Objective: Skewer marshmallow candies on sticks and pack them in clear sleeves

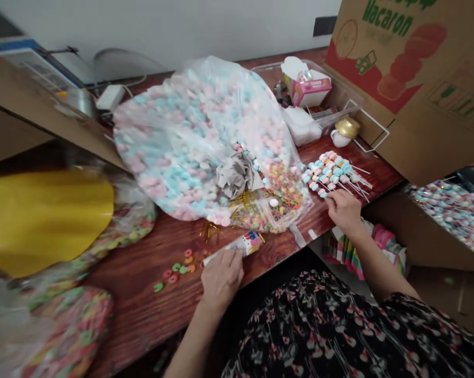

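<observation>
My left hand rests near the table's front edge, fingers closed on a small printed packet. Loose coloured ring candies lie just to its left. My right hand reaches to a pile of marshmallow skewers at the table's right edge, fingertips pinching at the sticks of the nearest skewer. Between the hands sits a big clear bag of pink, blue and white marshmallows, with a smaller bag of coloured ring candies leaning against it.
A wooden table carries a yellow disc and candy bags at left. A clear tray with a pink box stands at the back. A large cardboard box and a box of finished skewers are at right.
</observation>
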The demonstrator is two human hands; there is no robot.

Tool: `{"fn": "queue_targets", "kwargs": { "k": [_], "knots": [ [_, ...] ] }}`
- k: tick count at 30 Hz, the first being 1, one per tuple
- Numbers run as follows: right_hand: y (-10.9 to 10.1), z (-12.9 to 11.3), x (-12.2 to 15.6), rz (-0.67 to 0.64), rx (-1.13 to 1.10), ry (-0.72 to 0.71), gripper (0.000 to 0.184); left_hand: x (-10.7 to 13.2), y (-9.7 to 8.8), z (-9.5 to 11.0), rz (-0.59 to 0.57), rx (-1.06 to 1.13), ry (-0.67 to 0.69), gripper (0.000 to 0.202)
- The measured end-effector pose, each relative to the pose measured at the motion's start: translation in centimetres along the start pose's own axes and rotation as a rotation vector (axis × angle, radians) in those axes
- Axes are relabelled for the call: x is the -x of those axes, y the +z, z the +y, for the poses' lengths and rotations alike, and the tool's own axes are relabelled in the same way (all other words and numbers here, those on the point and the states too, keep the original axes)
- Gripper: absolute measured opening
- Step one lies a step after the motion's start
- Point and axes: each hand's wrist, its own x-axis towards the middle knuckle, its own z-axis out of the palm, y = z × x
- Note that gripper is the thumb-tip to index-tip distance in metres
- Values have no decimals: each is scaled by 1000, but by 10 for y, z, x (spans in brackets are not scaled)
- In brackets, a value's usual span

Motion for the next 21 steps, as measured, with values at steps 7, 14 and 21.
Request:
{"fn": "queue_targets", "kwargs": {
  "k": [7, 14, 21],
  "knots": [
    [10, 7, -4, -151, 205, 150, 19, 5, -1, 19, 47, 102, -190, 18],
    [20, 31, 11, 204, -70, 235, 20, 3, 4, 17, 123, 158, -334, 14],
    [5, 2, 27, 445, -535, 142, 20, 5, -2, 17, -3, 280, -453, 25]
  ]
}}
